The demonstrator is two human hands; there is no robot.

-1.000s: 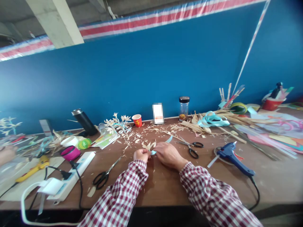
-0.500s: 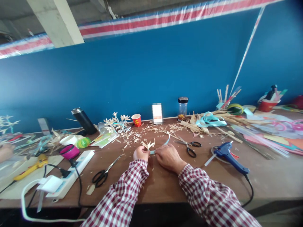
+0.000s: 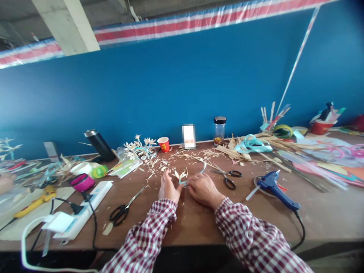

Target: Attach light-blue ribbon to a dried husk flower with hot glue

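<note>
Head view: both hands meet at mid-table, far edge of the bare patch
Change, left hand [image 3: 168, 189]: was balled half a second ago, now fingers stretched forward and loose, lying against the near left side of the straw flower [image 3: 181, 175], not gripping
Change, right hand [image 3: 203, 188]: hardly shifted, knuckles up, fingertips curled down on the near end of the blue ribbon [image 3: 203, 168] – real pinch or not, cannot tell
Change, ribbon: arc now curls up tighter, just right of the flower
Flower place: on the table between the two hands, touching the left fingers
Surface: brown table [image 3: 193, 223], straw scraps [image 3: 162, 163] strewn on the far side
Left of hands: black scissors [image 3: 123, 213], white power strip [image 3: 82, 212] farther left
Right of hands: second scissors [image 3: 231, 179], blue glue gun [image 3: 277, 187] with its cord running to the near edge
Far edge: red cup [image 3: 164, 144], glass jar [image 3: 220, 131], black flask [image 3: 99, 145]
Room: blue wall [image 3: 170, 87] behind, red-white stripe along its top
Hard to see: right fingertips hidden under the hand – far left clutter blurred, small card by the jar pixelated
</note>
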